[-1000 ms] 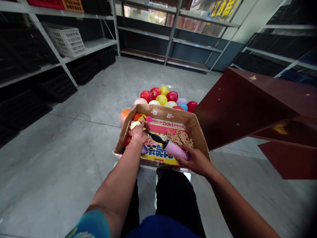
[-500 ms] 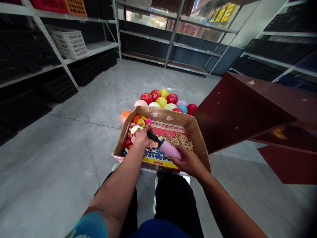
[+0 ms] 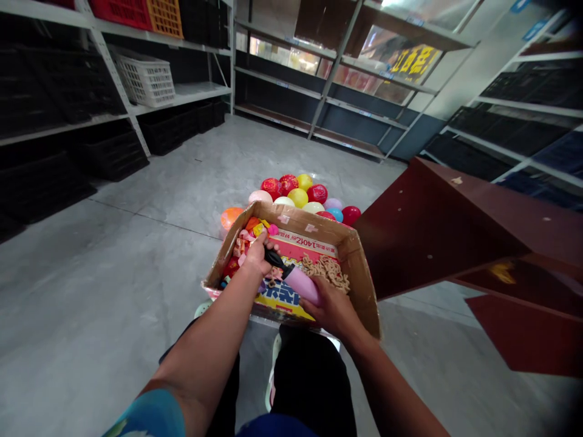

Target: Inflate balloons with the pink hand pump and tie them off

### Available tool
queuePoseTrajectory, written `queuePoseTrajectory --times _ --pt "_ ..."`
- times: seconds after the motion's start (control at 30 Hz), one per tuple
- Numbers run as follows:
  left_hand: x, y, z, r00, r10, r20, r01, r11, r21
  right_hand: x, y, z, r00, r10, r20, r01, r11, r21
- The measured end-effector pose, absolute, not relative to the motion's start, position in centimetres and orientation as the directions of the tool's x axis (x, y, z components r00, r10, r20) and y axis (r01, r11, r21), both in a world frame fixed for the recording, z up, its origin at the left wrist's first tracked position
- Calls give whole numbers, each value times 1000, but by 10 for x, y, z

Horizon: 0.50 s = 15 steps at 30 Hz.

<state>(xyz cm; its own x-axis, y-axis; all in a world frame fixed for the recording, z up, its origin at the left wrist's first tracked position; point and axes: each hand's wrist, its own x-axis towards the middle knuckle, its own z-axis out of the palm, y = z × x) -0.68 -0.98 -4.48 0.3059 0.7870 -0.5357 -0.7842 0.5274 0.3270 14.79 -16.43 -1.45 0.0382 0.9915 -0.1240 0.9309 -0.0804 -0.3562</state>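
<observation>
An open cardboard box (image 3: pixel 359 267) rests on my lap. My right hand (image 3: pixel 334 311) is wrapped round a pink hand pump (image 3: pixel 301 282) whose black nozzle (image 3: pixel 273 258) points left. My left hand (image 3: pixel 259 252) is closed at the nozzle's tip, pinching a balloon's neck that I can barely see. Loose uninflated balloons (image 3: pixel 246 240) in several colours fill the box's left corner. A heap of tan rubber bands (image 3: pixel 327 270) lies in the box's right half.
Several inflated balloons (image 3: pixel 298 197), red, yellow, pink and blue, lie on the grey floor beyond the box. A dark red wooden cabinet (image 3: pixel 455 230) lies tipped at the right. Metal shelves with black crates and a white basket (image 3: pixel 146 79) line the walls.
The yellowish balloon seen above my left hand is hidden now; the hand has closed in on the nozzle tip. The view has tilted upward, so box and hands sit slightly lower.
</observation>
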Motion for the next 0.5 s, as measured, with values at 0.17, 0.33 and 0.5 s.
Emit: queuePoseTrajectory --times 0.17,0.33,0.5 --pt "-1 -13 -43 301 768 -566 -747 558 361 140 -157 -22 81 980 -180 967 -121 -225" --pt "-2 -11 -35 168 850 -500 -809 408 423 150 -162 -24 54 986 -156 979 -83 -184" --pt "-20 -9 -17 97 910 -403 -845 289 449 173 -177 -21 65 981 -181 963 -109 -246"
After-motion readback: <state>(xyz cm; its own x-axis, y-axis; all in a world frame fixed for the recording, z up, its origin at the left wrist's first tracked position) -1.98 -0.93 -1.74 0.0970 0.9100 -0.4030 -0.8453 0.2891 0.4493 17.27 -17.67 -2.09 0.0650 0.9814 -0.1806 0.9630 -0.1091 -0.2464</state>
